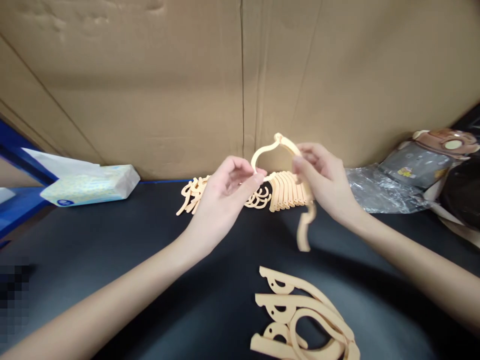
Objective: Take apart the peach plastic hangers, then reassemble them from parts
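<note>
Between my two hands, above the black table, is a beige plastic folding hanger [265, 148] with a curved hook-like part and hinged arm. My left hand [217, 205] pinches the curved part's lower end between thumb and fingers. My right hand [325, 182] is closed around the hanger's arm; below it hangs a blurred beige arm end [303, 234]. Behind my hands are a row of beige hanger arms [287, 192], a heap of curved beige pieces [258, 200] and more loose pieces [190, 194], partly hidden. Several folded beige hangers [303, 302] lie close to me.
A tissue pack [92, 186] lies at the left by a blue frame [18, 200]. At the right are crumpled clear plastic [382, 190], a grey and brown container [423, 157] and a dark object [463, 192]. A cardboard wall [168, 90] stands behind the black table [150, 240].
</note>
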`<state>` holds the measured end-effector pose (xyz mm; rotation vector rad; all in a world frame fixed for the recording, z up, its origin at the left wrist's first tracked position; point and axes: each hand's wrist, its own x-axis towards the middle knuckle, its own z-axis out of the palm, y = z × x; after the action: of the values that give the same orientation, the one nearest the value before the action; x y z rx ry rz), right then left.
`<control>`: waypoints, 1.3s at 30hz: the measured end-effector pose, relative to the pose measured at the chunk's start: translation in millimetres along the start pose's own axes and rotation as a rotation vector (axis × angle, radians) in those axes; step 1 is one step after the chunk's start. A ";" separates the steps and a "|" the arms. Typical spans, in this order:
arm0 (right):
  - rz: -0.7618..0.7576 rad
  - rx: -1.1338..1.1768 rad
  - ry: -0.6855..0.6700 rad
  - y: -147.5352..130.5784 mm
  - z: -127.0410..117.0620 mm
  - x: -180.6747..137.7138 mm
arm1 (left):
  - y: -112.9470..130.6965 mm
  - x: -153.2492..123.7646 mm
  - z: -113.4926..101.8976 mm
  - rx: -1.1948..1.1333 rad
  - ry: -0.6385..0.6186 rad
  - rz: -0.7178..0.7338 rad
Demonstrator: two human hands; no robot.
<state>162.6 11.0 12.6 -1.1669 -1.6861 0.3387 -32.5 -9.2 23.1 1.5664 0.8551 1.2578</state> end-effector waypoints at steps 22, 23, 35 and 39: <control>0.224 -0.057 -0.415 23.8 -8.1 12.8 | -39.9 6.0 11.3 0.789 -0.081 -0.063; 0.285 0.013 -0.379 23.5 -11.8 15.3 | -42.2 14.4 8.8 0.789 -0.084 -0.063; 0.501 0.533 -0.212 2.8 -17.4 16.4 | -66.4 65.2 -8.0 0.788 0.057 -0.106; 0.395 0.487 -0.027 2.9 -18.9 15.6 | -47.9 51.7 -4.8 0.670 0.003 -0.114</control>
<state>179.8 19.7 28.0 -1.1141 -1.2819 0.9570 -23.5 55.2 -4.7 1.9879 1.4455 0.9314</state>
